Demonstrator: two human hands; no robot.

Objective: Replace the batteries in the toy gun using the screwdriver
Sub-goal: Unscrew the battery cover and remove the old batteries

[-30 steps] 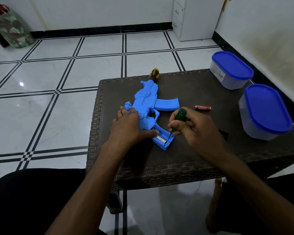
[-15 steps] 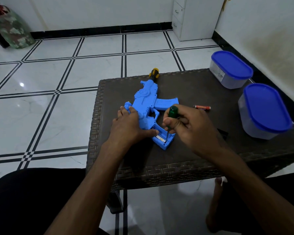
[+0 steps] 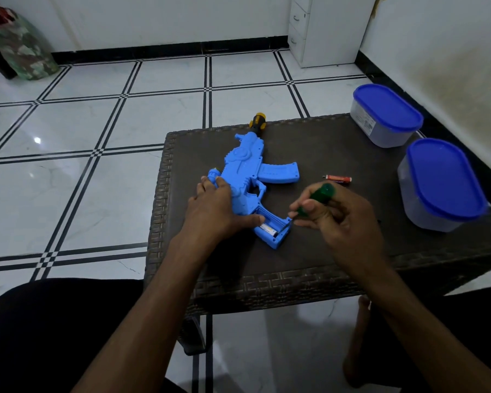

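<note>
blue toy gun (image 3: pixel 247 177) lies flat on the dark woven table (image 3: pixel 338 251), muzzle far, grip near. battery compartment (image 3: pixel 272 226) in the grip is open, one battery (image 3: pixel 268 230) seated inside. left hand (image 3: pixel 214 211) lies flat over the gun body, fingers straight, thumb by the compartment. right hand (image 3: pixel 338 219) grips the green-handled screwdriver (image 3: pixel 316 198), just right of the compartment. loose red battery (image 3: pixel 338 179) sits right of the gun. two blue-lidded containers (image 3: pixel 442 185) stand at the right edge.

Toy gun (image 3: pixel 245 168): bright blue, yellow-and-black muzzle tip. Screwdriver (image 3: pixel 319 194) handle: translucent green. Loose battery (image 3: pixel 338 179): red. Table (image 3: pixel 338 251): dark brown, woven rim. Two containers (image 3: pixel 386 116) (image 3: pixel 442 185): clear, blue lids. Floor (image 3: pixel 97 114): white tile, black grid lines.
</note>
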